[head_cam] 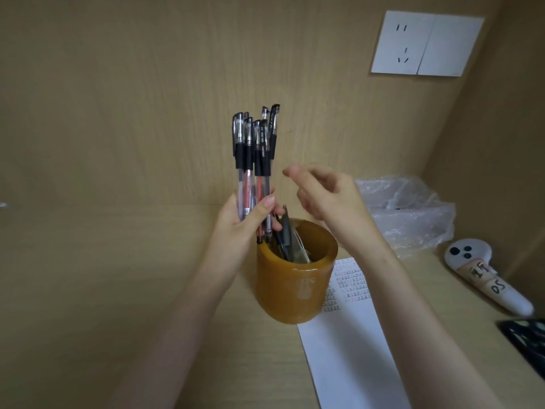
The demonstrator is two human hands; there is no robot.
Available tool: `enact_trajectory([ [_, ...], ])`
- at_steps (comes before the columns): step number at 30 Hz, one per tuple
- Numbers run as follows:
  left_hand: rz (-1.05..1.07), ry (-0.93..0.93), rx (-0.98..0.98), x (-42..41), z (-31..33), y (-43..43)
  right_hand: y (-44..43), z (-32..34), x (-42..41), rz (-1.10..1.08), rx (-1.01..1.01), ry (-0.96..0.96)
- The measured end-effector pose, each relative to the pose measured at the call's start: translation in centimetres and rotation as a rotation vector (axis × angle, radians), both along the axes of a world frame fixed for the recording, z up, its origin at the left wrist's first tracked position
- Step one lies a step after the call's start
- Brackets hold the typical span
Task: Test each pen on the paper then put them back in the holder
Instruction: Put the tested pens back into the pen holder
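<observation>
Amber holder [295,287] stands on paper [348,349]; left hand [244,219] grips pens [253,160], right hand [321,193] loose.

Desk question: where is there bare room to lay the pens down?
The bare desk left of the holder is free, as is the lower part of the paper in front of it. The right is crowded: plastic bag, white controller, dark object.

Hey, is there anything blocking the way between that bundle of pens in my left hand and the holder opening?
Partly. The bundle of pens in your left hand sits just above the holder, whose mouth already holds a dark pen leaning on the near-left side. Your right hand hovers above, holding nothing.
</observation>
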State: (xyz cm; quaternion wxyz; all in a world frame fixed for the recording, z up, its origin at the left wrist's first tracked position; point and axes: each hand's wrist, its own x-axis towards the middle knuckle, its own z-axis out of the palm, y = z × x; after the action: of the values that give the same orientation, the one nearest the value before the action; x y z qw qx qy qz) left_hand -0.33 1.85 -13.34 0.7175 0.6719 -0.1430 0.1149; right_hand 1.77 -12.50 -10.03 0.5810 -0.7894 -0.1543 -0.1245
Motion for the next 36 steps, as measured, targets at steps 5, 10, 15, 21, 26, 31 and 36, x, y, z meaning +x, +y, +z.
enact_trajectory([
  [5,-0.028,-0.048,0.072,0.0,0.1,0.0,1.6,1.1,0.8,0.027,0.018,-0.048],
  [10,-0.034,-0.042,0.079,0.1,0.0,0.1,2.4,1.2,1.0,-0.002,-0.046,-0.081],
  [15,-0.041,-0.036,0.061,-0.1,0.0,0.1,1.9,0.9,0.7,0.003,-0.034,-0.123],
  [21,-0.027,-0.013,0.042,-0.2,0.0,0.1,1.5,0.4,0.7,-0.077,0.013,-0.150],
  [26,0.049,0.002,-0.084,-0.2,0.3,0.6,0.4,0.5,0.2,-0.158,0.084,-0.163],
  [31,0.043,0.008,-0.080,-0.2,0.5,1.0,0.2,-0.8,-0.1,-0.068,-0.137,-0.105],
  [36,0.035,-0.013,-0.032,-0.1,0.1,0.7,-0.5,-1.4,-0.8,-0.057,-0.284,-0.021],
])
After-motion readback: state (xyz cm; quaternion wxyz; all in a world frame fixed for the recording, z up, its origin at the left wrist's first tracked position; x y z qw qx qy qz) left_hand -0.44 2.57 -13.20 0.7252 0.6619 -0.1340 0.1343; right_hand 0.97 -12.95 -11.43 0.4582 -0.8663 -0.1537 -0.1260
